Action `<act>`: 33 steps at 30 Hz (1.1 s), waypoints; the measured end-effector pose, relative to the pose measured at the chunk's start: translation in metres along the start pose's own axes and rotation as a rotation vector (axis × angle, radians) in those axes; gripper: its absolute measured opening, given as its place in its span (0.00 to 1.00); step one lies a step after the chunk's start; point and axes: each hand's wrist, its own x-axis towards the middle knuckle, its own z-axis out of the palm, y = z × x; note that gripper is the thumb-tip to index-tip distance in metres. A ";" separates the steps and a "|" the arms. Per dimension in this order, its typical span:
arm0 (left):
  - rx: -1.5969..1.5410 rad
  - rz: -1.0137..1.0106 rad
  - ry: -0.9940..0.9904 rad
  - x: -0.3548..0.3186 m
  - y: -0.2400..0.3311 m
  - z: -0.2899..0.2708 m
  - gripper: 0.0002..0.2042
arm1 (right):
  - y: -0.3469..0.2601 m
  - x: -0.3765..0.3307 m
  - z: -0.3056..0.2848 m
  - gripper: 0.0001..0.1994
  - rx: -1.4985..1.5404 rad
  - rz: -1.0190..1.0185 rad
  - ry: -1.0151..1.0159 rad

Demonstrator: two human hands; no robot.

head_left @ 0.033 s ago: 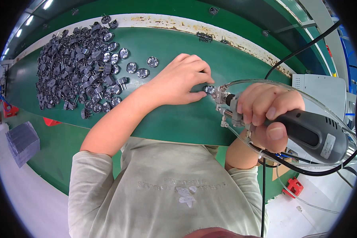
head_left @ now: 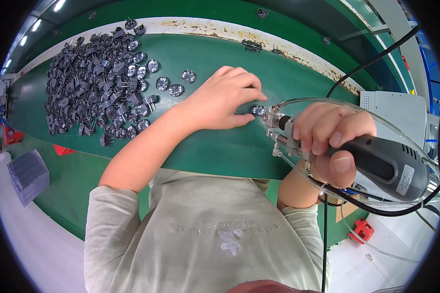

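My left hand [head_left: 228, 100] rests over the green tabletop, thumb and index finger parted. Between them lies a small round dark electronic part [head_left: 258, 111] with a shiny top; my thumb tip is at its left edge and the index fingertip is just above it. My right hand [head_left: 330, 132] is wrapped round a grey-and-black powered hand tool [head_left: 379, 166], lying roughly level. The tool's metal front end [head_left: 278, 124], with clear tubes, meets the part's right side; whether they touch is hard to tell.
A large heap of similar round parts [head_left: 90, 90] with pins covers the table's left. Several loose ones [head_left: 176, 90] lie beside my left forearm. A worn white ledge [head_left: 195, 27] borders the far edge. A pale metal box [head_left: 393, 115] stands right, and black cables [head_left: 371, 61] hang there.
My left index fingertip has lifted slightly away from the round part, widening the gap to the thumb. The right hand and its tool have barely moved.
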 end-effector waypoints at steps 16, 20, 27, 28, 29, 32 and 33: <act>0.041 0.111 0.094 0.002 0.005 -0.003 0.06 | -0.007 0.002 -0.006 0.15 0.003 -0.119 -0.011; 0.038 0.115 0.085 0.002 0.004 0.000 0.06 | -0.009 0.001 -0.004 0.15 -0.004 -0.127 -0.003; 0.026 0.135 0.075 0.001 0.001 0.002 0.07 | -0.009 0.001 -0.003 0.15 -0.032 -0.116 -0.030; 0.026 0.134 0.077 0.001 0.001 0.001 0.06 | -0.009 0.001 -0.003 0.15 -0.035 -0.109 -0.033; 0.025 0.134 0.079 0.001 0.001 0.001 0.06 | -0.009 0.000 -0.002 0.15 -0.035 -0.100 -0.035; 0.025 0.120 0.079 0.001 0.003 0.002 0.06 | -0.011 0.000 0.000 0.16 -0.042 -0.079 -0.062; 0.026 0.114 0.077 0.001 0.003 0.002 0.06 | -0.011 0.000 0.000 0.16 -0.046 -0.076 -0.073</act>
